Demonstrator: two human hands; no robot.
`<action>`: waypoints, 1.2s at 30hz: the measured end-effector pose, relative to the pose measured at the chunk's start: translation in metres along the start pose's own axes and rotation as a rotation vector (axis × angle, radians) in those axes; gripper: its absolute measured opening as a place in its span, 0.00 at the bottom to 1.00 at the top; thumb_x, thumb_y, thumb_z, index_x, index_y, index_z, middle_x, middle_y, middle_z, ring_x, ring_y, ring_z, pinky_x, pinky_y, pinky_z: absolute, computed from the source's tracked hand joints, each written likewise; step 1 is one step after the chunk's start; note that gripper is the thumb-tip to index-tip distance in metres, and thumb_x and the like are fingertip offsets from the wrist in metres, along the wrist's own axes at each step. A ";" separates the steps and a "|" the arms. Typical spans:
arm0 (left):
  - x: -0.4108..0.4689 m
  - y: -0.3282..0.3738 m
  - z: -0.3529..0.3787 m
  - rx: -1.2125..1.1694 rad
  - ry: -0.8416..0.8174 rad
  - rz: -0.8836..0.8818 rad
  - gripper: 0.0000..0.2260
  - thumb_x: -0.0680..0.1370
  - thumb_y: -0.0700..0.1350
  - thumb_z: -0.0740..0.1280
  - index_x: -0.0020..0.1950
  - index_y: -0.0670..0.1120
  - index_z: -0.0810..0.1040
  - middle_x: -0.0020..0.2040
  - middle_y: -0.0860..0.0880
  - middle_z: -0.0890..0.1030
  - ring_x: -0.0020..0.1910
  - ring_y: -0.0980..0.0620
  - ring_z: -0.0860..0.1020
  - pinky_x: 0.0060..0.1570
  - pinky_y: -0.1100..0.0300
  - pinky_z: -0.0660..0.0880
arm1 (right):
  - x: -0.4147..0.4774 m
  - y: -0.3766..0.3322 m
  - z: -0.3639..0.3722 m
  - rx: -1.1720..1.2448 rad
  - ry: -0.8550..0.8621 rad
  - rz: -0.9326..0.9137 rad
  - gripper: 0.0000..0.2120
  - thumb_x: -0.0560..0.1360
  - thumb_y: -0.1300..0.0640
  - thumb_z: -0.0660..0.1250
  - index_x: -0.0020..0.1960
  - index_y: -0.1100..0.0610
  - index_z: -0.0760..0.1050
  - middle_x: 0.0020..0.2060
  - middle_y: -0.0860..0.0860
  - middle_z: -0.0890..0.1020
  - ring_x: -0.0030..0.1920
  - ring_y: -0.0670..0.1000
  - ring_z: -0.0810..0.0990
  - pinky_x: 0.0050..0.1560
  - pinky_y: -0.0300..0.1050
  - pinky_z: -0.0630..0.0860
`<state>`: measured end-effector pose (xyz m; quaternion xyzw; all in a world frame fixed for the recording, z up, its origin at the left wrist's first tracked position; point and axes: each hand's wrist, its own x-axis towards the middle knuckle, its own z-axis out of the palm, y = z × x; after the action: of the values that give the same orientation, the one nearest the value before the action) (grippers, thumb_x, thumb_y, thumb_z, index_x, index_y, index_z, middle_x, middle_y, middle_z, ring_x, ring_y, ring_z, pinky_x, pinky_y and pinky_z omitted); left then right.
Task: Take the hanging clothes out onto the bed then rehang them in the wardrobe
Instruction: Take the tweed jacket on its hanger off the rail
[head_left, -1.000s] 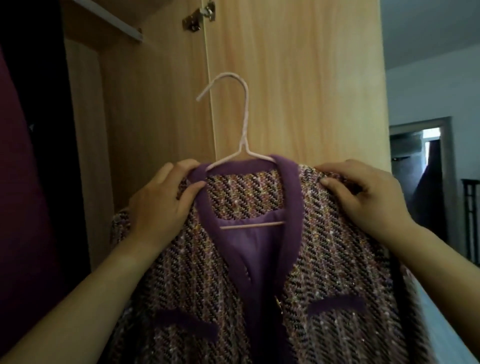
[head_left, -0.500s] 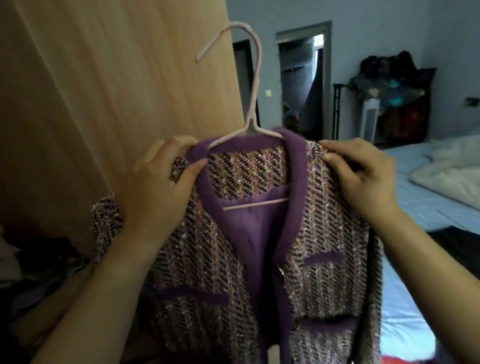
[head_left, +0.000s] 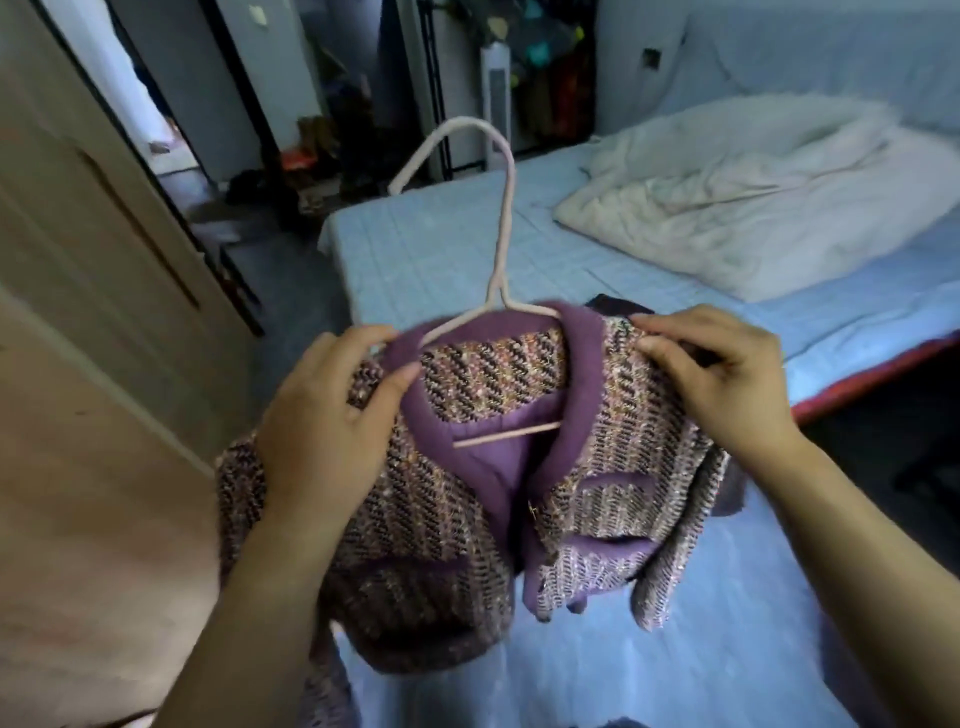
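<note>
A purple tweed jacket (head_left: 467, 499) with a plain purple collar hangs on a pale pink hanger (head_left: 501, 228), held over the near part of the bed (head_left: 431, 254). My left hand (head_left: 332, 415) grips the jacket's left shoulder, thumb on the collar. My right hand (head_left: 722, 374) pinches the right shoulder. The jacket's lower part sags toward the light blue sheet. The hanger's hook points up and left, free of any rail. A dark garment (head_left: 618, 306) peeks out just behind the jacket on the bed.
A crumpled white duvet (head_left: 737, 197) lies at the bed's far right. The wooden wardrobe door (head_left: 88, 312) fills the left side. Beyond the bed are a doorway, a white tower fan (head_left: 496, 98) and a cluttered dark rack.
I have turned away from the wardrobe toward the bed, and both hands have carried the jacket on its hanger down over the blue sheet. The grips on the shoulders are unchanged.
</note>
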<state>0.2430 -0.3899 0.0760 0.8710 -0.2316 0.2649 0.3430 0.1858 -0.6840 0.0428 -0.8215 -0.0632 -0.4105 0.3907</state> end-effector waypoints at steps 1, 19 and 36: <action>-0.001 0.006 0.023 -0.046 -0.025 -0.007 0.11 0.74 0.55 0.65 0.55 0.56 0.74 0.49 0.51 0.78 0.48 0.51 0.76 0.43 0.55 0.76 | -0.006 0.014 -0.016 -0.029 -0.005 0.023 0.07 0.72 0.59 0.71 0.50 0.55 0.80 0.41 0.46 0.81 0.43 0.37 0.78 0.48 0.32 0.72; 0.127 0.057 0.287 -0.258 -0.278 -0.132 0.09 0.75 0.56 0.66 0.53 0.56 0.76 0.47 0.58 0.77 0.37 0.60 0.72 0.32 0.70 0.65 | 0.094 0.230 -0.109 -0.294 0.036 0.147 0.08 0.72 0.59 0.71 0.50 0.58 0.81 0.41 0.51 0.81 0.42 0.42 0.79 0.47 0.35 0.74; 0.277 -0.047 0.464 -0.059 -0.436 -0.343 0.11 0.74 0.58 0.67 0.51 0.53 0.77 0.48 0.55 0.78 0.45 0.54 0.75 0.41 0.58 0.69 | 0.225 0.454 0.001 -0.165 -0.168 0.329 0.10 0.70 0.58 0.74 0.48 0.48 0.81 0.37 0.48 0.81 0.37 0.49 0.79 0.40 0.48 0.75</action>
<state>0.6197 -0.7542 -0.0641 0.9235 -0.1569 0.0023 0.3499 0.5265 -1.0434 -0.0630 -0.8813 0.0732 -0.2749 0.3774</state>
